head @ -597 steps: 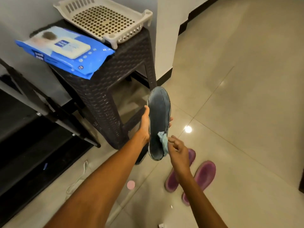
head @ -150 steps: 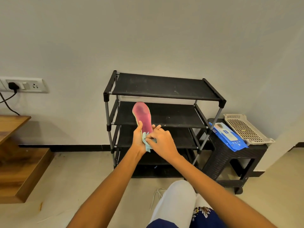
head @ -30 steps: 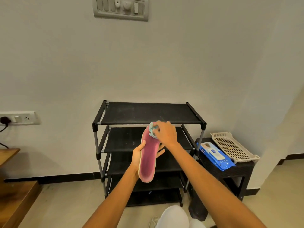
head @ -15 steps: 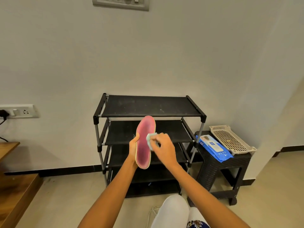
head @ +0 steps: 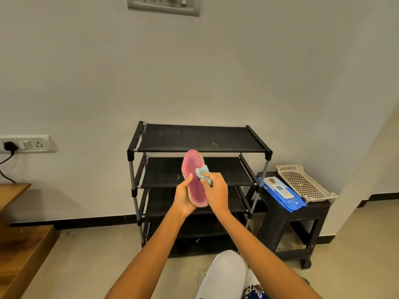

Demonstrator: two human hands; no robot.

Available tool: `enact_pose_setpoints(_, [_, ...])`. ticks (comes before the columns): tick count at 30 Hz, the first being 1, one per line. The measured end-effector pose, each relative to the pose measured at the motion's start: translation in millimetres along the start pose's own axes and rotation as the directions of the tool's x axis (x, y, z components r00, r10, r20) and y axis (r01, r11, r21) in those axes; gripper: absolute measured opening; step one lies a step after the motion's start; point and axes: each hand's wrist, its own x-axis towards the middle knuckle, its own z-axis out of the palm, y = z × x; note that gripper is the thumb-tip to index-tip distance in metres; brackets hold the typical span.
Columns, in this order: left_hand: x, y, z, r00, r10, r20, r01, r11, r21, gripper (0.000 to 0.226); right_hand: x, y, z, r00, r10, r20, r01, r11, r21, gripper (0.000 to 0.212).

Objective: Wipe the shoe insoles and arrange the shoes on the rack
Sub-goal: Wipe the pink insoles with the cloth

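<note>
Pale wall behind, black shoe rack (head: 200,139) against it, shelves bare. Right of it a stool (head: 289,221) carries a wipes pack (head: 280,194). Near the rack's front, the left hand (head: 183,197) grips a pink insole (head: 193,180); the right hand (head: 216,192) pinches a blue wipe (head: 203,172) against it. Hard rubbing could bend the limp insole or pull it free.

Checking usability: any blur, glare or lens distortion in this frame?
Head view: soft, even indoor light, no glare; the insole, cloth and both hands are sharp; wide-angle bending curves the wall at the right edge; the rack shelves are dark, detail low.
</note>
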Motion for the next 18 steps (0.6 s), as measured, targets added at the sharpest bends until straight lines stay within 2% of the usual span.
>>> enact_pose_setpoints(3, [0, 2, -3, 0.999, 0.003, -0.041, -0.004, 1.0, -0.007, 0.025, -7, 4, 5, 1.0, 0.016, -0.017, -0.016, 1.0, 0.014, 0.02])
enact_pose_setpoints(6, [4, 7, -3, 0.998, 0.026, -0.055, -0.029, 0.998, -0.052, 0.033, -19, 8, 6, 0.998, 0.05, 0.04, -0.051, 0.998, 0.039, 0.024])
enact_pose_setpoints(8, [7, 8, -2, 0.998, -0.001, -0.059, -0.004, 0.996, -0.084, 0.037, -25, 8, 8, 0.992, 0.016, 0.125, -0.011, 0.999, -0.037, 0.029])
enact_pose_setpoints(11, [8, 9, 0, 0.996, -0.02, -0.083, 0.012, 0.996, -0.091, 0.039, -27, 1, 8, 0.986, -0.062, 0.152, 0.085, 0.985, -0.153, 0.036])
enact_pose_setpoints(18, [3, 4, -9, 0.996, -0.034, -0.087, 0.024, 0.993, -0.114, 0.04, -27, -10, 13, 0.979, -0.065, 0.192, 0.105, 0.974, -0.202, 0.02])
